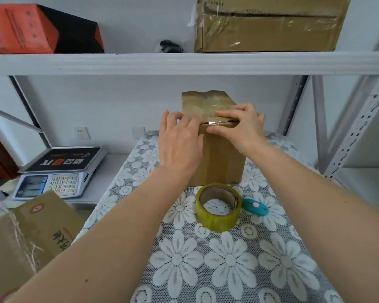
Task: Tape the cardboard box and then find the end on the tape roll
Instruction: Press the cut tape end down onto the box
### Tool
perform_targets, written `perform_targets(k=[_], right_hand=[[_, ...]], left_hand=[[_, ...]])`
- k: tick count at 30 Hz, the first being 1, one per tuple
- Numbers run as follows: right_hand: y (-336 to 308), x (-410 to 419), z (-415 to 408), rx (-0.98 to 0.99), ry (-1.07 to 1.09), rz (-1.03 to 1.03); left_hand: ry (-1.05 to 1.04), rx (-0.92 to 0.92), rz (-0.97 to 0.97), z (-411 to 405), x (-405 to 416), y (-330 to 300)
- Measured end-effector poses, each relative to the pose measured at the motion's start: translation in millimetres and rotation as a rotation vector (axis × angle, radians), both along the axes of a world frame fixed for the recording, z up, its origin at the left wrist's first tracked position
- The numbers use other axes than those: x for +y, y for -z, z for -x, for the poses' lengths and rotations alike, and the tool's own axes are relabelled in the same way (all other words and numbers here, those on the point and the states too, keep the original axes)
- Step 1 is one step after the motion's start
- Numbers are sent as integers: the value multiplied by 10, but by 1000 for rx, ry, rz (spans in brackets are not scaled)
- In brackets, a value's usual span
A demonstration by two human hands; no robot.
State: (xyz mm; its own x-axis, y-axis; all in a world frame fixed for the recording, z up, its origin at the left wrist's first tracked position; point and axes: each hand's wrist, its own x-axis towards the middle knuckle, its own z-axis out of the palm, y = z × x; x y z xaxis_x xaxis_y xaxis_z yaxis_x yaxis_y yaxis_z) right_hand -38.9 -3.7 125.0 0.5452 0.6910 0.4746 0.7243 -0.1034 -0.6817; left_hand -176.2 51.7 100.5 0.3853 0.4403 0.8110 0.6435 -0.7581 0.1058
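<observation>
A small brown cardboard box (222, 158) stands on the flowered tablecloth (228, 259). Shiny clear tape (219, 124) lies over its top front edge, and more tape covers the top. My left hand (179, 143) rests flat against the box's upper left corner, fingers spread. My right hand (241, 127) presses its fingers down on the tape at the top edge. A yellowish tape roll (218, 207) lies flat on the cloth in front of the box, apart from both hands.
A teal cutter (255, 207) lies right of the roll. A weighing scale (59, 171) sits on the left, with a printed carton (26, 237) nearer me. The shelf above (184, 62) holds a large carton (269, 25) and a red box (18, 29). Metal uprights (357, 127) stand at right.
</observation>
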Motion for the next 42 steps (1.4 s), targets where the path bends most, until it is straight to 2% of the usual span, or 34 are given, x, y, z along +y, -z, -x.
perform_targets(k=[7, 11, 16, 23, 32, 38, 42], right_hand=[[18, -33, 34, 20, 15, -28], [-1, -91, 19, 20, -23, 27], [-41, -156, -37, 188, -107, -25], [17, -128, -44, 178, -98, -64], [40, -154, -53, 152, -106, -49], [-71, -208, -157, 309, -208, -47], [-19, -195, -152, 336, -205, -90]], left_hand=[[-33, 29, -4, -14, -47, -44], [-111, 62, -14, -29, -68, -74], [-153, 89, 2, -31, -94, -80], [-177, 59, -44, -42, -67, -36], [-166, 86, 12, -34, -122, -62], [-197, 47, -21, -38, -118, -43], [-176, 0, -51, -56, -90, 1]])
